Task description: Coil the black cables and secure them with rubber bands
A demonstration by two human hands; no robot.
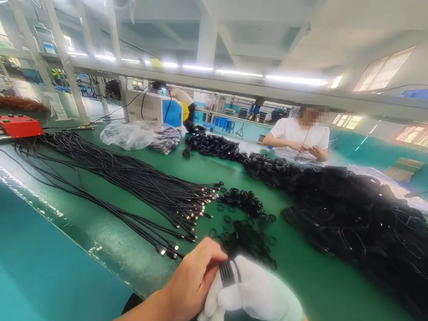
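Observation:
My bare left hand (pixel 190 280) is closed, its fingertips pressed to several thin black rings (pixel 228 273) looped around the fingers of my right hand. That right hand (pixel 253 292) wears a white glove; its fingers are curled and pressed together against the left, and what may be inside them is hidden. Just beyond my hands lie loose small black rings (pixel 248 240) and a second small pile of them (pixel 243 201). Long black cables (pixel 124 173) stretch across the green table (pixel 206 167) to the left, their metal connectors near my left hand.
A large heap of black coiled cables (pixel 343 210) fills the right side. At the far left sits a red control box (pixel 17 125). Clear plastic bags (pixel 138 135) and a white-blue machine (pixel 153 108) stand behind. Across the table is a person in white (pixel 290 132).

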